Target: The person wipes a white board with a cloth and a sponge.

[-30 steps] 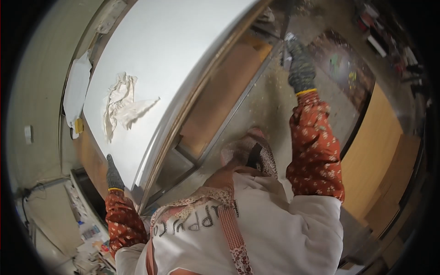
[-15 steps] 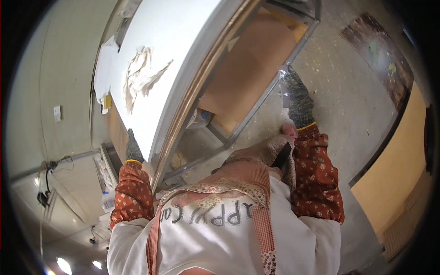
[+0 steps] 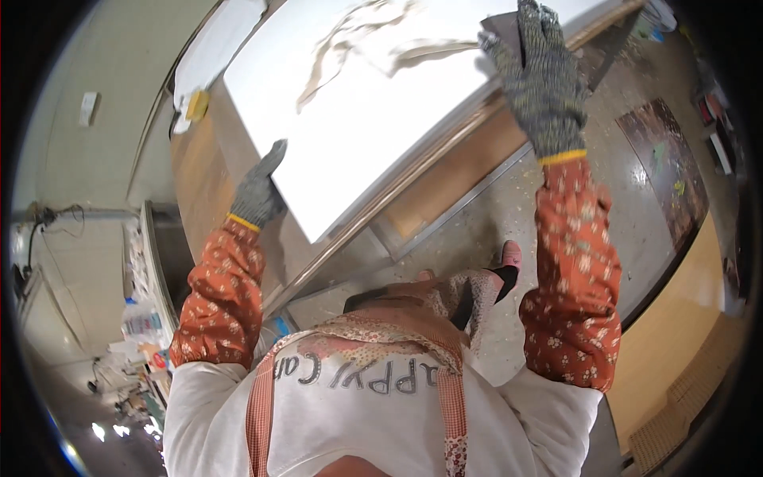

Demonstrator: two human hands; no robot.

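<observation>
A large white panel (image 3: 358, 135) lies on the workbench in front of me. My left hand (image 3: 261, 189), in a grey knitted glove, holds its left edge near the front corner, with some fingers hidden. My right hand (image 3: 548, 87), gloved the same way, is over the panel's far right side. Between its thumb and fingers is a flat dark grey-brown piece (image 3: 502, 30) that looks like sandpaper; its underside is hidden. A crumpled cream cloth (image 3: 358, 44) rests on the panel between my hands.
The bench's wooden edge (image 3: 413, 163) runs along the panel's right side, above a metal frame holding a brown board (image 3: 453, 179). A yellow block (image 3: 197, 105) sits at the left. On the floor at right lie a stained dark board (image 3: 668, 171) and a light wooden board (image 3: 668, 334).
My right hand has risen from beside the lower frame to above the panel, with the dark piece in it. My left hand has shifted along the panel's edge, and my view has turned.
</observation>
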